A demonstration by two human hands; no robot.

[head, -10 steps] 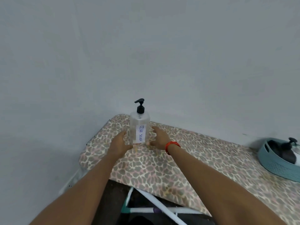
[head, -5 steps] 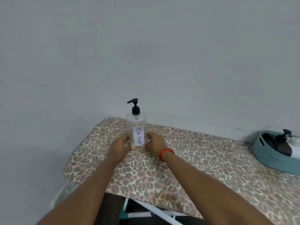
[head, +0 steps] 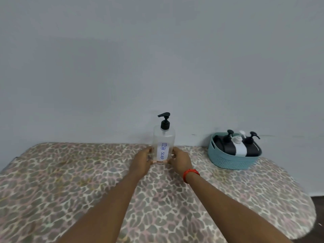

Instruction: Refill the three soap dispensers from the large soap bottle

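Observation:
A clear plastic soap dispenser (head: 164,141) with a black pump and a white label reading DISH SOAP stands upright on the leopard-print board (head: 70,181), near the wall. My left hand (head: 142,163) grips its base from the left and my right hand (head: 180,161), with an orange wristband, grips it from the right. A teal basket (head: 229,161) at the back right holds two black pump bottles (head: 228,142) and a white pump bottle (head: 240,146).
A plain grey wall rises directly behind the board. The board's rounded end lies at the right, with dark floor (head: 318,204) beyond it. Its left end runs out of the picture.
The view has swung right and widened, so the dispenser now sits mid-frame and the whole basket shows. Both hands stay clasped around the dispenser's base.

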